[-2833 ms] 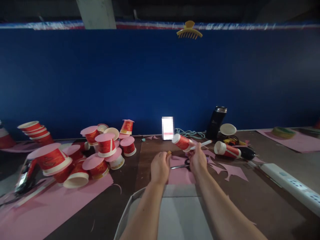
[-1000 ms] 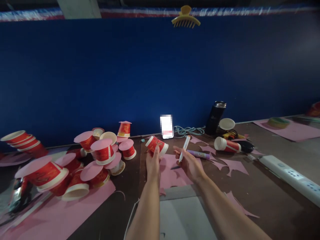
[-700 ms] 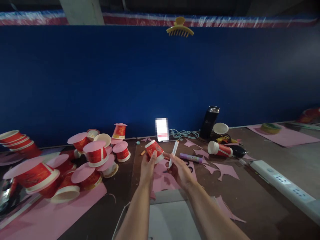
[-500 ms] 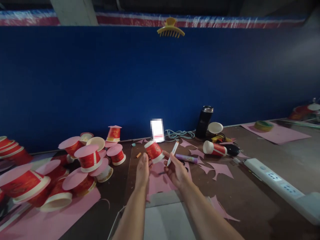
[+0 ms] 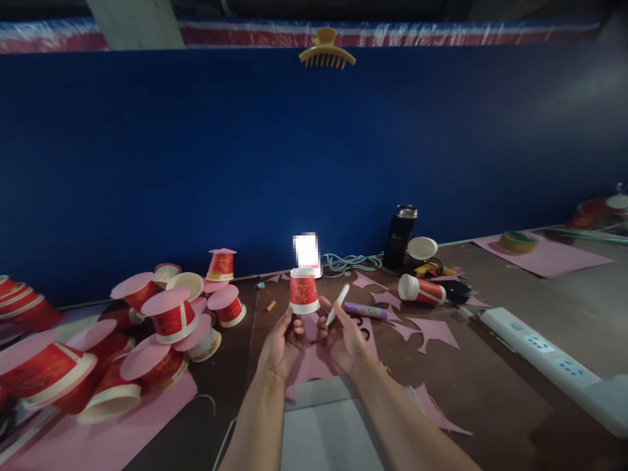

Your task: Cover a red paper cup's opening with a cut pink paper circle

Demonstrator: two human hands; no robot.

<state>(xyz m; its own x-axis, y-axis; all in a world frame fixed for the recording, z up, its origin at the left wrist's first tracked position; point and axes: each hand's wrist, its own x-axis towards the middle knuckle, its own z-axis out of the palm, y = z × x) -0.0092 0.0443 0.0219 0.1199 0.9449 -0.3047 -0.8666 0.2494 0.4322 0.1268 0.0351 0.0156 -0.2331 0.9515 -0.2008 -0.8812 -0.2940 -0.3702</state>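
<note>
A red paper cup (image 5: pixel 304 292) with a white rim is held up in front of me, rim downward. My left hand (image 5: pixel 282 343) grips its lower left side with closed fingers. In my right hand (image 5: pixel 345 337) a white pen (image 5: pixel 338 305) is pinched, slanting upward, while the fingertips reach the cup's lower right edge. Below both hands lies a pink paper sheet (image 5: pixel 314 363), with black-handled scissors (image 5: pixel 365 333) partly hidden behind the right hand. A purple tube (image 5: pixel 366 311) rests just right of the pen.
On the left, several red cups with pink paper discs (image 5: pixel 167 306) cluster together. Pink offcuts (image 5: pixel 434 332), a tipped cup (image 5: pixel 422 290), a black flask (image 5: pixel 400 237) and a white power strip (image 5: pixel 537 343) occupy the right. A blurred bright screen (image 5: pixel 307 250) stands behind the held cup.
The cup has turned from tilted to nearly upright, its rim now facing down. My left hand has rotated lower under it, palm more upward. The right hand still holds the pen.
</note>
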